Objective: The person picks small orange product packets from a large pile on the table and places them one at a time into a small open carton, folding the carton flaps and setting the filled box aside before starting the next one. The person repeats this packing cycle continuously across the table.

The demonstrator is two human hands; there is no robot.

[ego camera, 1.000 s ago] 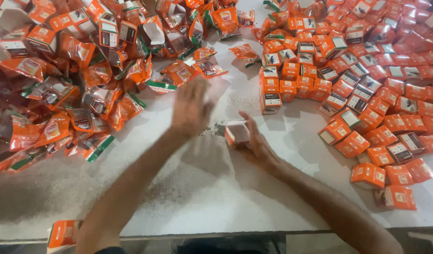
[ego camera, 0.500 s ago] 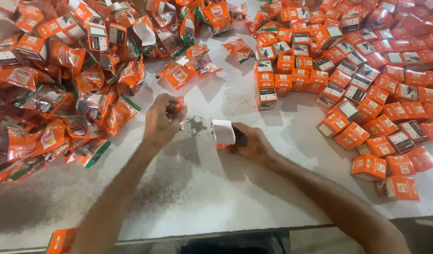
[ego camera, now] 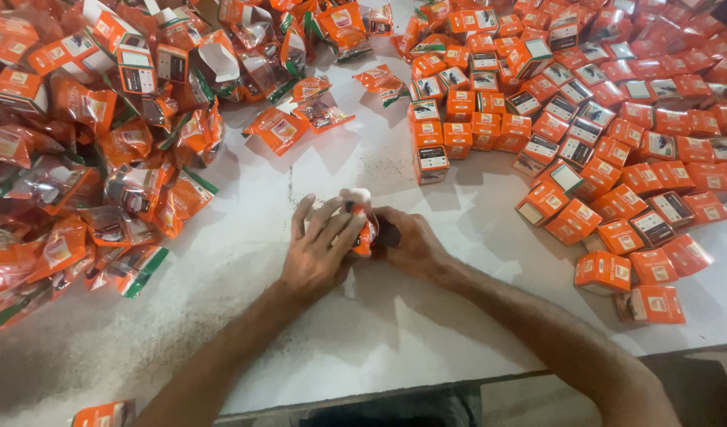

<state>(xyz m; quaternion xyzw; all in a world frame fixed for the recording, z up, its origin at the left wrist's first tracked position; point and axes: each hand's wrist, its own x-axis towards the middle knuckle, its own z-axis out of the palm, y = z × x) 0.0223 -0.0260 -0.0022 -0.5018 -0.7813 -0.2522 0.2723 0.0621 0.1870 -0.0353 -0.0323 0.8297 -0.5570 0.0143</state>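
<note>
My left hand [ego camera: 320, 253] and my right hand [ego camera: 411, 241] meet at the middle of the white table [ego camera: 426, 316]. Between them sits a small orange box [ego camera: 366, 231] with a white flap at its top. Both hands close around it, the left fingers spread over its left side, the right hand cupping its right side. Most of the box is hidden by the fingers.
A heap of orange plastic pouches [ego camera: 86, 142] fills the left of the table. Several closed small orange boxes [ego camera: 608, 126] lie stacked and scattered at the right and back. One orange pouch [ego camera: 102, 413] lies at the front left edge.
My left hand came back from the pouch pile on the left and joined the right hand on the box. The box now sits pressed between both hands.
</note>
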